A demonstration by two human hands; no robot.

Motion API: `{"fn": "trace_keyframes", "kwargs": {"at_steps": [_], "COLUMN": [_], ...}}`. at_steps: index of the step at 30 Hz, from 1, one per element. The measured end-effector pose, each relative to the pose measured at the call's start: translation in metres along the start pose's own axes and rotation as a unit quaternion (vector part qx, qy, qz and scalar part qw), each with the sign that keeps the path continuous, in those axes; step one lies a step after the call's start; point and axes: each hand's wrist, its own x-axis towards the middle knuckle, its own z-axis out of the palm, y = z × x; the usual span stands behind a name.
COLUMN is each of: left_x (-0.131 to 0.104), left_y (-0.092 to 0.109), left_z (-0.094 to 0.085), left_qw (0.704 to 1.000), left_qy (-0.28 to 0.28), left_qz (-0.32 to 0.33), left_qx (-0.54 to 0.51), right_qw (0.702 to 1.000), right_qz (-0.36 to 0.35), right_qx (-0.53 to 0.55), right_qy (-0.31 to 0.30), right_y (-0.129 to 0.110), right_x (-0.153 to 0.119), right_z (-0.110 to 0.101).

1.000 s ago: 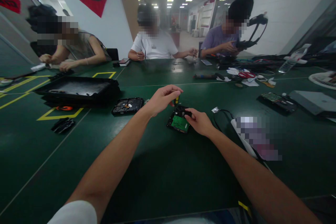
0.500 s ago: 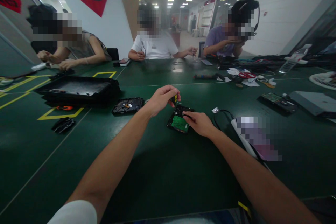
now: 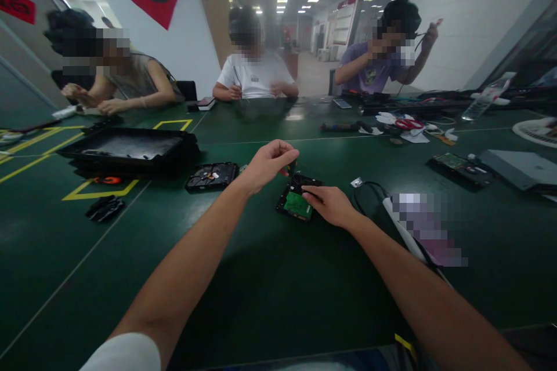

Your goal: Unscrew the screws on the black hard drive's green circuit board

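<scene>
Spreading beneath everything, the green worktop carries the drive between two hands. The right hand is nearer, fingertips over its right side; whether that grip pinches anything, I cannot tell. The left hand arches by its far end, grip closed around a small tool, mostly hidden. The drive lies flat, long axis running away from the wearer, black, with a green board at its near end.

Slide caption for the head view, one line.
On a green table, left hand grips a mostly hidden tool over a hard drive, circuit board up, right hand at the drive's right side.
</scene>
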Motion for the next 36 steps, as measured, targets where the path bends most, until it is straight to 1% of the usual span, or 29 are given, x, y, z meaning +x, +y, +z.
{"fn": "trace_keyframes", "kwargs": {"at_steps": [3, 8, 12, 14, 17, 20, 25, 31, 36], "left_x": [-0.001, -0.002, -0.001, -0.001, -0.002, -0.004, -0.005, 0.001, 0.001], "left_y": [0.002, 0.008, 0.007, 0.005, 0.004, 0.005, 0.008, 0.001, -0.001], "left_z": [0.001, 0.000, -0.002, -0.002, 0.000, 0.003, 0.005, -0.003, -0.005], "left_qw": [1.000, 0.997, 0.996, 0.997, 0.999, 0.999, 0.997, 0.996, 0.993], "left_qy": [-0.011, -0.052, -0.065, -0.065, -0.046, -0.037, -0.074, -0.049, -0.054], "left_qz": [-0.002, -0.025, -0.029, -0.020, -0.001, 0.001, -0.008, -0.031, -0.051], "left_qx": [-0.002, -0.048, -0.051, -0.037, -0.001, 0.015, -0.031, -0.064, -0.094], "right_qw": [1.000, 1.000, 0.999, 1.000, 1.000, 1.000, 1.000, 0.999, 1.000], "right_qz": [0.009, 0.023, 0.025, 0.026, 0.025, 0.026, 0.026, 0.027, 0.018], "right_qx": [0.010, 0.017, 0.018, 0.017, 0.018, 0.014, 0.015, 0.020, 0.013], "right_qy": [0.001, -0.001, -0.007, -0.006, -0.003, -0.004, -0.005, -0.004, -0.001], "right_y": [0.000, -0.002, -0.002, -0.002, -0.003, -0.004, -0.005, -0.002, 0.000], "right_x": [0.000, 0.000, -0.001, -0.001, -0.001, 0.000, -0.001, 0.000, 0.001], "right_z": [0.000, -0.001, -0.001, -0.002, -0.001, -0.002, -0.002, 0.000, 0.001]}}
